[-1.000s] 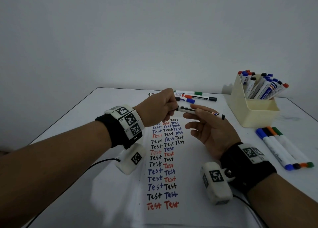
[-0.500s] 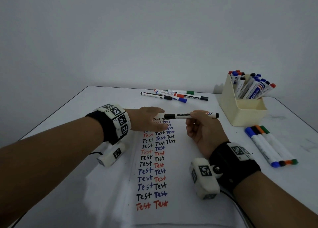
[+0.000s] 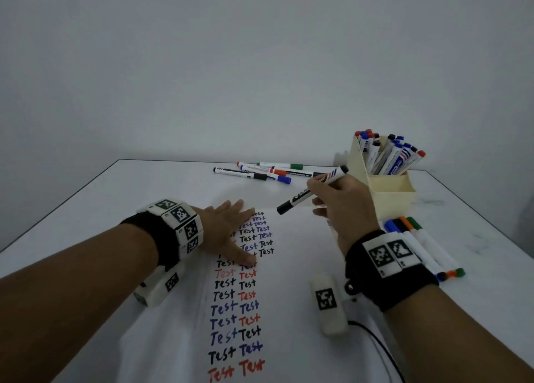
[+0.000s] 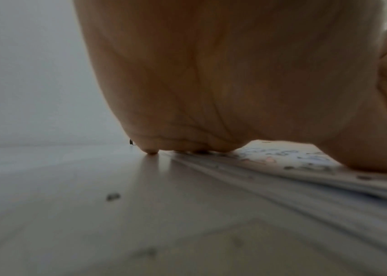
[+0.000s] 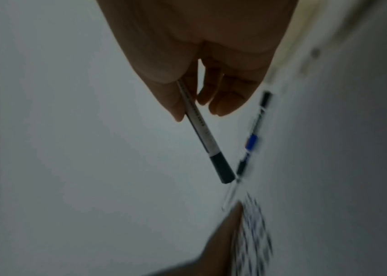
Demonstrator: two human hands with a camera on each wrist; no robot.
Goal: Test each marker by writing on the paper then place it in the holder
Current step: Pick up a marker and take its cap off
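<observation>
My right hand grips a slim white marker with a black cap, its barrel pinched between my thumb and curled fingers. The marker is tilted, capped end pointing down and left, hanging above the far end of the white sheet of paper without touching it; its other end rises toward the cream plastic holder, which already stands full of markers just beyond my knuckles.

My left hand lies flat with fingers straight and spread, pressing on the paper's upper left part, over the columns of black, blue and red "Test" words. It holds nothing.

On the white counter, a loose cluster of markers lies past the paper's far edge, and four more markers lie side by side to the right of my right wrist.
</observation>
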